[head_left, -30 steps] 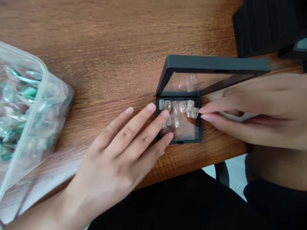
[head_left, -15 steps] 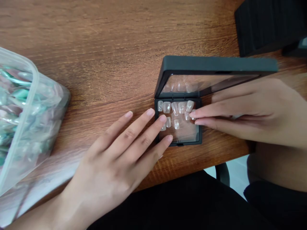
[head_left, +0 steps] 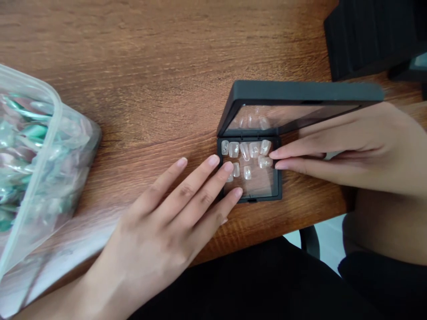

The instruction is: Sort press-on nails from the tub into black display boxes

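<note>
A small black display case (head_left: 279, 192) stands open on the table, its windowed lid (head_left: 307, 92) tilted up. Several clear press-on nails (head_left: 254, 150) line its top row inside; a few more lie below, and two (head_left: 265, 162) sit close together at the right. My left hand (head_left: 163, 235) is spread, its fingertips over the case's left edge and covering part of a nail. At the right edge, the thumb and index fingertip of my right hand (head_left: 360, 155) are slightly apart beside those two nails, with nothing visible between them.
On the left stands a clear plastic tub (head_left: 50, 133) full of shiny green and pinkish packets. Stacked black boxes (head_left: 373, 40) are at the back right. The wooden table's front edge (head_left: 320, 222) runs close below the case.
My right fingertips have drawn back slightly to the right from the nail they were touching, which now lies against its neighbour. My left hand stays spread at the case.
</note>
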A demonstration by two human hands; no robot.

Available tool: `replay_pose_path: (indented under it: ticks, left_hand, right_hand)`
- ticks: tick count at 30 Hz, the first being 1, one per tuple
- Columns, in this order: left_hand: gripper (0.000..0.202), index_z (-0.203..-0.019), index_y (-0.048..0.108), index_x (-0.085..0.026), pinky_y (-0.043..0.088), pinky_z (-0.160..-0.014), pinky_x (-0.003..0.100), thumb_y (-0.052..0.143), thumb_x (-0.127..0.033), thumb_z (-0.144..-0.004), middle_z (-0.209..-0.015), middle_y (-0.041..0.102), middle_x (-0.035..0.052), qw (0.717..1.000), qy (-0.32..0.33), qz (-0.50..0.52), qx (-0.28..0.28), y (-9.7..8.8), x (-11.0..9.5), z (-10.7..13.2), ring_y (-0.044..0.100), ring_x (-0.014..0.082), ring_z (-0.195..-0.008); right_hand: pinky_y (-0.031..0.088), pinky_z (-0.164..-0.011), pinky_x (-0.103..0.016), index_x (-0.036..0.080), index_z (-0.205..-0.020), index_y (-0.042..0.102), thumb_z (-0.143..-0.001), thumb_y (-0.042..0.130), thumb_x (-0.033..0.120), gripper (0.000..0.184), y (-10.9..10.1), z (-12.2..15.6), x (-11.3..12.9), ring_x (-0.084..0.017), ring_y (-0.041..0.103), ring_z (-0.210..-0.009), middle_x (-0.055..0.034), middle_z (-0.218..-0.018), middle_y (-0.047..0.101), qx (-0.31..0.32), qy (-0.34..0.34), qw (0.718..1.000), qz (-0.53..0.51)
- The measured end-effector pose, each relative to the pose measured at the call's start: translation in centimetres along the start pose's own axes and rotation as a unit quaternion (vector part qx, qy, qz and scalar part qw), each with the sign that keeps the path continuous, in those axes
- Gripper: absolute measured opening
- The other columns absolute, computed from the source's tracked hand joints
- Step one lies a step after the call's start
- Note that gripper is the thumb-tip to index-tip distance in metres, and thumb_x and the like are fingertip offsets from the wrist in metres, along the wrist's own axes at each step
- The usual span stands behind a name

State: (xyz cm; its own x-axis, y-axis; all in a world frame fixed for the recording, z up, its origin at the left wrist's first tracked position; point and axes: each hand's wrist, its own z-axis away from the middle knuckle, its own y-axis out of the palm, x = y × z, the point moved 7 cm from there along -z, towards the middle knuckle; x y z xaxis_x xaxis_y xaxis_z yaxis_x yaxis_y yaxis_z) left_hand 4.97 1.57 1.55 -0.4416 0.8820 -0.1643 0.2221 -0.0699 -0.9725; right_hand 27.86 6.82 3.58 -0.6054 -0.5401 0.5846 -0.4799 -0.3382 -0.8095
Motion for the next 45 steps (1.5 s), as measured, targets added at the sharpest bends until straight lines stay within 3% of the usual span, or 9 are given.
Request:
replay_pose_path:
  ticks: [6,13,18,23,28,34,39,42,45]
  left_hand:
    - [0.05,-0.159,0.05,-0.019,0.02,-0.142,0.046,0.04,-0.013,-0.11,-0.173,0.042,0.0121,1.0,0.001,0.002,-0.003,-0.1,-0.1,-0.1,0.035,0.0266,-0.165]
    - [0.051,-0.16,0.049,-0.02,0.021,-0.142,0.045,0.039,-0.012,-0.11,-0.173,0.042,0.011,1.0,-0.009,0.018,0.001,-0.1,0.2,-0.1,0.035,0.0268,-0.165]
    - [0.051,-0.161,0.048,-0.019,0.02,-0.141,0.045,0.039,-0.012,-0.111,-0.174,0.039,0.0122,0.999,-0.005,0.032,0.011,0.0,0.1,-0.1,0.033,0.0278,-0.165]
    - [0.051,-0.16,0.049,-0.02,0.021,-0.141,0.044,0.039,-0.013,-0.11,-0.173,0.041,0.0111,1.0,-0.01,0.022,0.017,0.3,0.1,0.0,0.034,0.0275,-0.165]
    - [0.051,-0.16,0.049,-0.021,0.019,-0.142,0.046,0.039,-0.014,-0.111,-0.173,0.041,0.0111,1.0,-0.007,0.019,0.008,0.3,0.1,-0.1,0.032,0.0293,-0.166]
    - [0.051,-0.16,0.049,-0.022,0.022,-0.141,0.045,0.041,-0.015,-0.111,-0.173,0.041,0.01,1.0,-0.011,0.021,0.015,0.3,0.2,0.0,0.034,0.0279,-0.165]
    - [0.05,-0.16,0.05,-0.022,0.024,-0.141,0.044,0.041,-0.016,-0.111,-0.172,0.044,0.0085,1.0,-0.017,0.021,0.005,0.3,0.3,0.0,0.034,0.0265,-0.165]
    - [0.052,-0.161,0.048,-0.023,0.022,-0.141,0.044,0.042,-0.016,-0.11,-0.173,0.042,0.0085,1.0,-0.013,0.025,0.006,0.2,0.3,0.1,0.033,0.0269,-0.166]
    - [0.052,-0.161,0.048,-0.021,0.02,-0.141,0.045,0.039,-0.014,-0.11,-0.174,0.041,0.0104,1.0,-0.006,0.028,0.011,0.2,0.2,0.3,0.032,0.0272,-0.166]
  right_hand:
    - [0.058,-0.071,-0.028,0.025,-0.123,0.076,-0.108,0.068,0.033,0.019,0.3,0.1,0.6,-0.013,0.075,-0.086,0.0012,-0.106,0.078,-0.005,-0.016,0.999,0.031]
    - [0.059,-0.079,-0.029,0.026,-0.12,0.076,-0.112,0.06,0.031,0.018,1.2,-0.3,1.0,-0.014,0.074,-0.091,0.0034,-0.104,0.078,0.019,-0.045,0.998,0.045]
    - [0.05,-0.065,-0.027,0.02,-0.107,0.076,-0.115,0.052,0.031,0.027,1.5,-0.5,1.7,-0.01,0.065,-0.072,0.003,-0.083,0.071,0.038,-0.056,0.998,0.009]
    - [0.055,-0.078,-0.027,0.021,-0.121,0.075,-0.109,0.067,0.033,0.019,0.8,0.1,0.9,-0.013,0.072,-0.087,-0.0002,-0.1,0.076,-0.011,-0.018,1.0,0.019]
    - [0.056,-0.081,-0.029,0.023,-0.122,0.074,-0.11,0.064,0.033,0.018,1.0,0.3,1.0,-0.013,0.073,-0.091,0.001,-0.103,0.077,0.002,-0.025,0.999,0.031]
    - [0.055,-0.082,-0.031,0.021,-0.118,0.074,-0.112,0.061,0.03,0.017,1.2,-0.1,1.4,-0.015,0.071,-0.089,0.0015,-0.098,0.077,0.012,-0.047,0.998,0.044]
    - [0.05,-0.068,-0.03,0.02,-0.098,0.069,-0.111,0.061,0.031,0.019,1.7,-0.7,1.7,-0.013,0.068,-0.077,0.0038,-0.084,0.071,0.022,-0.061,0.997,0.033]
    - [0.052,-0.071,-0.029,0.021,-0.111,0.07,-0.111,0.062,0.032,0.014,1.9,-0.6,1.8,-0.012,0.069,-0.08,0.0047,-0.093,0.074,0.017,-0.068,0.997,0.032]
    - [0.054,-0.077,-0.029,0.022,-0.128,0.072,-0.11,0.066,0.038,0.025,1.4,-0.1,1.2,-0.012,0.07,-0.085,0.0026,-0.1,0.076,0.003,-0.04,0.999,0.019]
